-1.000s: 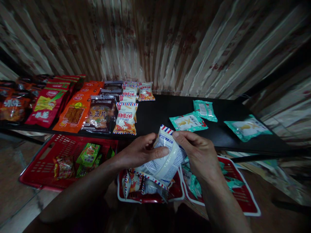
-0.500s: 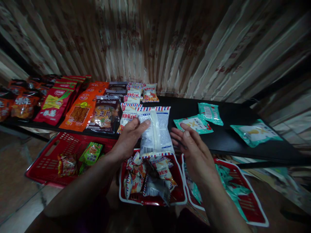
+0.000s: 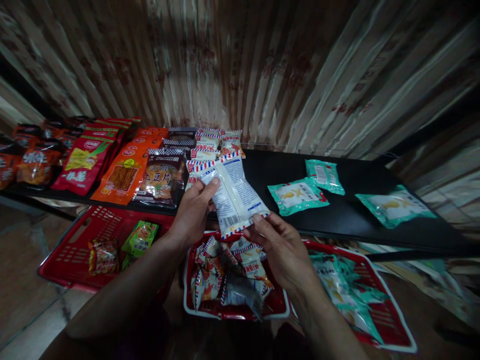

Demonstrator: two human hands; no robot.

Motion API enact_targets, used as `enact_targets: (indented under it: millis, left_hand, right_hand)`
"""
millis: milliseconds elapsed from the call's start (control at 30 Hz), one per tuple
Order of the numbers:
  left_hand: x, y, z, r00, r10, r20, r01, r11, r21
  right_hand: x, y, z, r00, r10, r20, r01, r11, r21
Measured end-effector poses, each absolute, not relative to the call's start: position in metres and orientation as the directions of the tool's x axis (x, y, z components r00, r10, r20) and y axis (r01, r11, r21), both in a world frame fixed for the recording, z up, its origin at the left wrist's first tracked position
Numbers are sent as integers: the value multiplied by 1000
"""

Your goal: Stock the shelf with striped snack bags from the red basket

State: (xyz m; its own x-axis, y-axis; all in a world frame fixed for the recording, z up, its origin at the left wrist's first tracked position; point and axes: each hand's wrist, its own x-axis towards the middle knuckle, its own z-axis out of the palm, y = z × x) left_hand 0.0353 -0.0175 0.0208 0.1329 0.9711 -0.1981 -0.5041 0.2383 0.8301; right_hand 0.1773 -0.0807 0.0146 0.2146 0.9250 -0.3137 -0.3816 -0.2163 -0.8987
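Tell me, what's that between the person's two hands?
A white snack packet with striped ends: the left hand holds its left side and the right hand its lower right corner, as the head view shows.

The one view looks out from the person's head, facing forward and down between the left forearm (image 3: 127,290) and the right forearm (image 3: 324,305), which rise from the lower edge. It is near enough that both hands (image 3: 193,212) show large around mid-frame. The black shelf (image 3: 345,220) crosses beyond them, a pleated curtain (image 3: 262,75) faces the lens behind it, and red baskets (image 3: 390,320) are seen from above.
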Motion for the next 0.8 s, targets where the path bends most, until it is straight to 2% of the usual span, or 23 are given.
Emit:
enact_targets:
  millis: [467,600,800]
  left_hand:
    - [38,-20,20,156,960,-233,-554,281,784]
    - [38,-21,20,190,956,-224,-569,293,768]
    - [37,-25,27,271,913,-306,-486,404,775]
  right_hand:
    - [177,-84,15,302,875,-378,-439,-224,-870]
    - [177,-85,10,317,877,-361,-417,-212,-884]
    - [175,-84,6,348,879,-326,-345,-202,-916]
